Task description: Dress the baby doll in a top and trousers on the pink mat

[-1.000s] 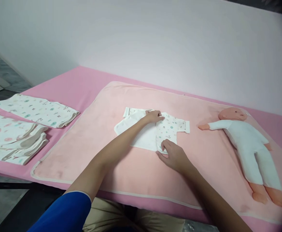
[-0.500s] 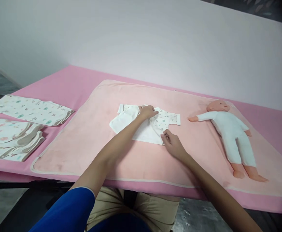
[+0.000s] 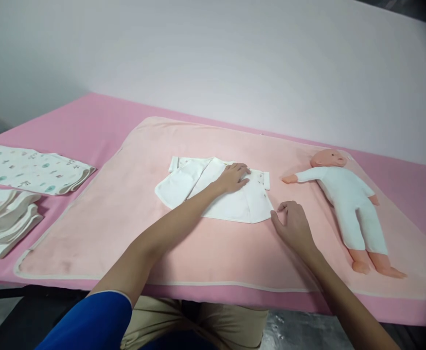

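Observation:
A small white baby shirt [image 3: 220,201] lies spread on the pink mat, its front flaps folded outward to show the plain inner side. Bits of printed pattern show near its short sleeves. My left hand [image 3: 234,177] rests on the shirt's upper right part, palm down with the fingers stretched out. Just off the shirt's lower right corner is my right hand [image 3: 292,221], its fingers curled loosely and the thumb apart from them; nothing shows between them. Farther right, a baby doll [image 3: 347,199] with a white cloth body lies on its back.
The light pink mat [image 3: 99,233] covers much of the pink table [image 3: 99,116]. Folded printed baby clothes [image 3: 34,170] lie at the left, with another folded stack [image 3: 8,221] nearer me. A white wall [image 3: 213,63] rises behind the table.
The right front flap has been turned outward, covering the printed side. My right hand has moved right and let go of the flap's edge. My left hand has shifted slightly right and flattened.

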A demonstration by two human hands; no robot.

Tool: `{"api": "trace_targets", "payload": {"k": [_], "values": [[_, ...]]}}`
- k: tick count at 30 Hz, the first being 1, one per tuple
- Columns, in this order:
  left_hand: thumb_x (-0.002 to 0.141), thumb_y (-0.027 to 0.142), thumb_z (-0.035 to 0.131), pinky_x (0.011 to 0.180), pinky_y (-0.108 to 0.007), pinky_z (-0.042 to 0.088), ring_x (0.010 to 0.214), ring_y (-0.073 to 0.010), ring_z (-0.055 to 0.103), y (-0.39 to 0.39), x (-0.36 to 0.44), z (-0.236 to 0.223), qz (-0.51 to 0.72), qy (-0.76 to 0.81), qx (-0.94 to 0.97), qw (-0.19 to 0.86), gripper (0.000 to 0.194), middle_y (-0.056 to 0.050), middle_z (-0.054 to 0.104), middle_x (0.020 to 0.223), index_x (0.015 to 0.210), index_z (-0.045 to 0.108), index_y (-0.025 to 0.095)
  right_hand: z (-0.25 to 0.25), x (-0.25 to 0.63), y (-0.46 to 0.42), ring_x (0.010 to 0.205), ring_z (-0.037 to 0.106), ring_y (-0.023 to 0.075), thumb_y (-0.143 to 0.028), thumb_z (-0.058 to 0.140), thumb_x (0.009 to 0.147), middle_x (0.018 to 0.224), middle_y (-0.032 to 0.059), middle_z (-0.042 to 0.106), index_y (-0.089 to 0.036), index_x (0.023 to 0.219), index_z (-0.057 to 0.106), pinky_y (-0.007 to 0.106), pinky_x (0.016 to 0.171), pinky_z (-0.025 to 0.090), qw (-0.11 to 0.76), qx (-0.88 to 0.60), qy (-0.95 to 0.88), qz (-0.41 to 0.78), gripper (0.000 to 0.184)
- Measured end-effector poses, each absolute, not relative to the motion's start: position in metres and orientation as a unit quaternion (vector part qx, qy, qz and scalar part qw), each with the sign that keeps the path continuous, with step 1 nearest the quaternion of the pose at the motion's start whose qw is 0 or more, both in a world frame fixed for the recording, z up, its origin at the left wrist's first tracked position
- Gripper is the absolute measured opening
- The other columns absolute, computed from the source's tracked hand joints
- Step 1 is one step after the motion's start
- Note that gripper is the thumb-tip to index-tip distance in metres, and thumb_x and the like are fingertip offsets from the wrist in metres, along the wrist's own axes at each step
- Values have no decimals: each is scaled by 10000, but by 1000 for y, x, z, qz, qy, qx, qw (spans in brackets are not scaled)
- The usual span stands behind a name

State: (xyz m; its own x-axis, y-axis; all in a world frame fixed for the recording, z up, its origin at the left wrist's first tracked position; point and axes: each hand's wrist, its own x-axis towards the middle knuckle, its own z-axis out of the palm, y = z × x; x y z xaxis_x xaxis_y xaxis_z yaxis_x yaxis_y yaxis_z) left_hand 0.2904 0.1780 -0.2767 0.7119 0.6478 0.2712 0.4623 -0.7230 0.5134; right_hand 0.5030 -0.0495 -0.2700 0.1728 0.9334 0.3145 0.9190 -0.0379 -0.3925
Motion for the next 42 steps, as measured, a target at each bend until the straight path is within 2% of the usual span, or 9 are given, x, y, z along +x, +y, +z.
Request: {"api": "trace_targets", "payload": {"k": [3, 6, 9, 12, 16, 23, 32, 37, 42], "values": [[1117, 444, 439, 1378, -499, 257, 1643, -281, 370, 178, 287, -285, 184, 299, 918, 185, 497, -86, 462, 1742, 1543, 601, 246, -264, 480, -36, 1317, 607, 369, -476, 548, 1073, 1400, 188, 673, -202, 1333, 620, 552, 1105, 502, 256, -639, -725, -7, 385], [1153, 416, 362, 1412, -486, 183, 1708, -277, 274, 178, 287, -281, 145, 307, 925, 172, 525, -89, 347, 1813, 1609, 554, 242, -264, 459, -20, 1625, 403, 324, -462, 474, 1129, 1735, 107, 457, -262, 1623, 488, 559, 1312, 400, 197, -563, -801, 52, 534], [1129, 323, 443, 1406, -524, 202, 1727, -297, 230, 176, 282, -262, 118, 285, 942, 134, 498, -68, 239, 1856, 1617, 536, 283, -272, 452, -9, 1722, 229, 288, -450, 375, 1165, 1834, 25, 287, -339, 1766, 284, 596, 1395, 277, 133, -521, -837, 99, 617], [1084, 287, 546, 1391, -556, 239, 1723, -316, 231, 175, 260, -236, 167, 271, 944, 84, 530, -67, 222, 1861, 1613, 519, 283, -277, 454, -6, 1742, 124, 272, -451, 332, 1181, 1858, 1, 182, -365, 1802, 132, 609, 1420, 192, 102, -511, -846, 111, 658], [1100, 290, 475, 1330, -511, 365, 1645, -299, 393, 184, 204, -220, 201, 301, 930, 64, 471, -97, 411, 1781, 1555, 562, 203, -268, 450, -8, 1744, 80, 281, -489, 339, 1182, 1863, 1, 112, -374, 1805, 41, 623, 1423, 155, 94, -507, -850, 112, 700], [1076, 288, 430, 1265, -457, 449, 1426, -264, 624, 205, 122, -259, 174, 388, 898, 113, 458, -79, 688, 1534, 1444, 693, 217, -258, 407, 7, 1740, 108, 283, -481, 341, 1182, 1858, -12, 131, -396, 1800, 96, 620, 1424, 176, 117, -474, -865, 112, 671], [1119, 574, 375, 1369, -549, 211, 1679, -320, 310, 197, 114, -279, 112, 377, 913, 110, 574, 52, 326, 1826, 1673, 480, 462, -283, 396, 20, 1735, 174, 269, -452, 339, 1188, 1851, -14, 202, -385, 1794, 185, 600, 1419, 214, 126, -483, -860, 106, 629], [1113, 504, 383, 1381, -564, 160, 1687, -342, 301, 189, 118, -276, 119, 370, 917, 89, 585, -9, 327, 1827, 1676, 495, 389, -282, 389, 18, 1732, 190, 280, -439, 331, 1187, 1849, 2, 213, -378, 1798, 160, 620, 1407, 217, 120, -477, -867, 80, 638], [1106, 492, 445, 1416, -530, 51, 1730, -306, 200, 160, 151, -262, 92, 300, 946, 86, 623, 3, 294, 1838, 1715, 429, 363, -266, 432, 8, 1722, 217, 339, -480, 403, 1157, 1835, 21, 262, -370, 1792, 211, 706, 1393, 84, 121, -466, -876, -9, 673]]}}
